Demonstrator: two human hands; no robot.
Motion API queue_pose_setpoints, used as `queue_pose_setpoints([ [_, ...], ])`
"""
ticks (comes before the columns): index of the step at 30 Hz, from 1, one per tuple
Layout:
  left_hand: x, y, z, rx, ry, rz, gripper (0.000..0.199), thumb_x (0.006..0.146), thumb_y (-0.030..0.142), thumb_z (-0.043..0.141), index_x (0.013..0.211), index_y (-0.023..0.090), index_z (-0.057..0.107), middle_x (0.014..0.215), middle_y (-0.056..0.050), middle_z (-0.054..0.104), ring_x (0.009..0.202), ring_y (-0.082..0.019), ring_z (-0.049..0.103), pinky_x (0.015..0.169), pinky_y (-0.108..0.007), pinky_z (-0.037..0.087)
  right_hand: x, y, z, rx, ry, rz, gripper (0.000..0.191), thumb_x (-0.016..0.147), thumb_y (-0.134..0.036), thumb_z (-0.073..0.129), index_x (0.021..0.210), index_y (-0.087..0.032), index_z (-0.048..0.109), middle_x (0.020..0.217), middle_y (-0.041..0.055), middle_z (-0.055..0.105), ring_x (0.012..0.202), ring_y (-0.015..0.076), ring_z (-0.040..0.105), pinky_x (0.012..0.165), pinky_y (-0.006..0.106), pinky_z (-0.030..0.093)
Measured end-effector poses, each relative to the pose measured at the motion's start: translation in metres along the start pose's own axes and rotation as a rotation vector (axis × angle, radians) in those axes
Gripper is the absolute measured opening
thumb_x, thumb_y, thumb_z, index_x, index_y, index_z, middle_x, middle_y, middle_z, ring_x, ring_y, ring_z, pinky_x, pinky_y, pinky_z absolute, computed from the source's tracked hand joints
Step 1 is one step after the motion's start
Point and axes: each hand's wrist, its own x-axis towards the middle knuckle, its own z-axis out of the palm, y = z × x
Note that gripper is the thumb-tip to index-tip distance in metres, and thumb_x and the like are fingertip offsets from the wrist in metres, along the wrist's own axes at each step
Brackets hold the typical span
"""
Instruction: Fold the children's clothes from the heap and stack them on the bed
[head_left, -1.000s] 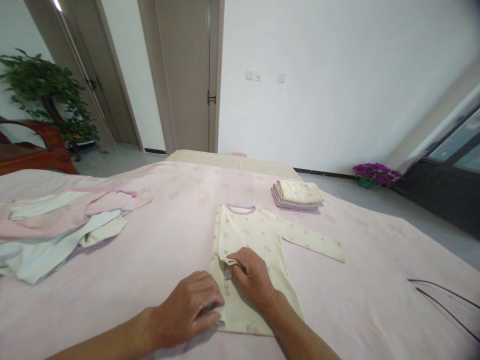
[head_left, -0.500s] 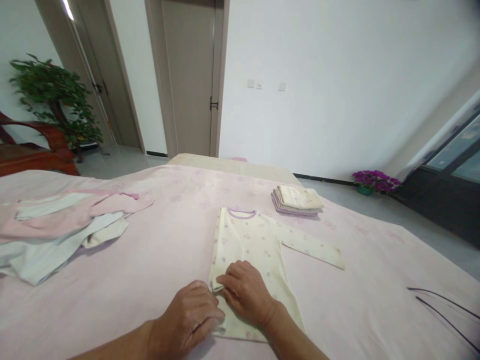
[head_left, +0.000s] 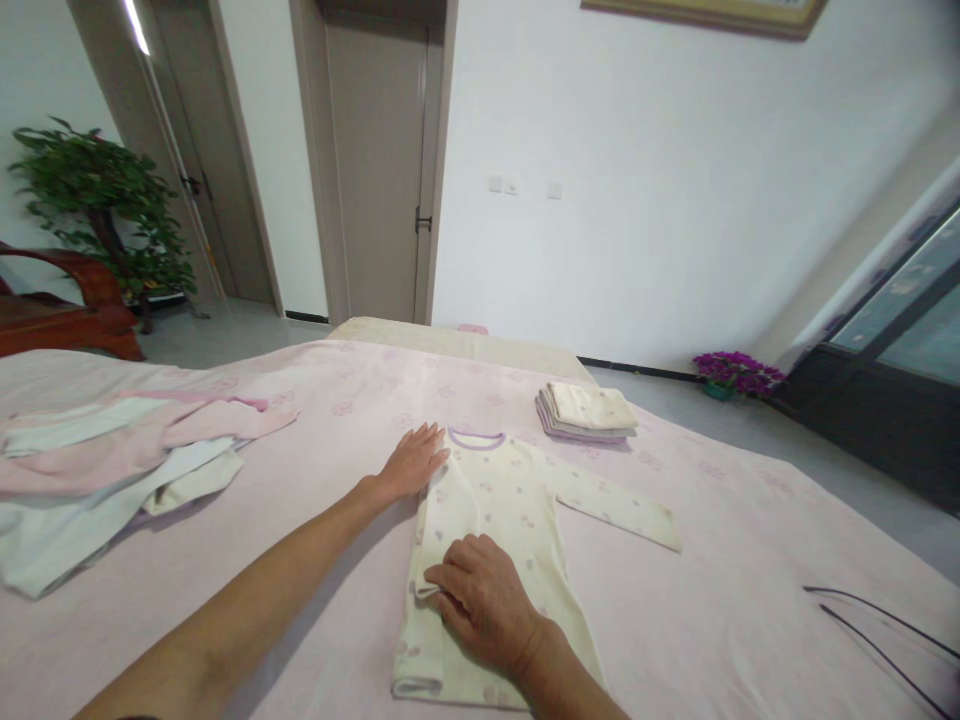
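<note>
A cream long-sleeved shirt [head_left: 517, 520] with a lilac neckband and small prints lies on the pink cloth. Its left side is folded inward, while the right sleeve stretches out to the right. My left hand [head_left: 411, 460] reaches to the top left corner by the collar, fingers extended and flat on the folded edge. Lower down, my right hand [head_left: 487, 595] pinches the cuff end of the folded-in sleeve between thumb and fingers, over the shirt's front.
Behind the shirt on the right stands a stack of folded clothes [head_left: 589, 412]. A loose pile of pink and pale garments [head_left: 127, 450] lies on the left. Two dark thin cords [head_left: 870, 610] show at the right. The pink flowered cloth [head_left: 322, 560] covers the surface.
My left hand has moved from the shirt's lower left edge up to the collar corner, and its fingers have opened out. My right hand stays on the sleeve cuff. The view has tilted slightly up.
</note>
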Motion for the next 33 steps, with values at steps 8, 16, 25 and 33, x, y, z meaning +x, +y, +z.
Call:
queue_pose_setpoints([
  [8, 0.012, -0.014, 0.020, 0.070, -0.112, -0.029, 0.059, 0.097, 0.040, 0.032, 0.150, 0.014, 0.032, 0.160, -0.015, 0.024, 0.148, -0.028, 0.019, 0.118, -0.049, 0.016, 0.001, 0.000, 0.003, -0.019, 0.052, -0.032, 0.016, 0.096, -0.031, 0.050, 0.096, -0.023, 0.064, 0.082, 0.0032, 0.058, 0.079, 0.0182, 0.048, 0.071, 0.033, 0.029],
  [16, 0.010, -0.017, 0.027, 0.074, -0.080, -0.036, 0.061, 0.097, 0.043, 0.031, 0.151, 0.013, 0.029, 0.160, -0.015, 0.023, 0.149, -0.027, 0.018, 0.119, -0.048, 0.013, 0.003, -0.004, 0.003, -0.013, -0.040, -0.075, 0.024, 0.095, -0.035, 0.050, 0.077, -0.021, 0.060, 0.076, 0.0018, 0.055, 0.074, 0.0169, 0.046, 0.069, 0.032, 0.030],
  [25, 0.007, -0.015, 0.022, 0.035, 0.024, -0.114, 0.053, 0.099, 0.036, 0.029, 0.143, 0.010, 0.044, 0.153, -0.018, 0.038, 0.144, -0.025, 0.032, 0.117, -0.042, 0.024, 0.002, -0.004, 0.000, 0.003, -0.013, -0.081, 0.020, 0.093, -0.034, 0.052, 0.082, -0.022, 0.064, 0.076, 0.0019, 0.056, 0.075, 0.0169, 0.048, 0.070, 0.032, 0.032],
  [33, -0.007, 0.040, 0.027, 0.074, 0.054, -0.009, 0.055, 0.099, 0.040, 0.034, 0.144, 0.009, 0.042, 0.155, -0.017, 0.034, 0.147, -0.029, 0.023, 0.119, -0.046, 0.019, 0.002, 0.000, 0.003, 0.002, -0.004, -0.096, 0.016, 0.091, -0.030, 0.053, 0.083, -0.022, 0.064, 0.076, 0.0017, 0.056, 0.076, 0.0170, 0.049, 0.071, 0.032, 0.032],
])
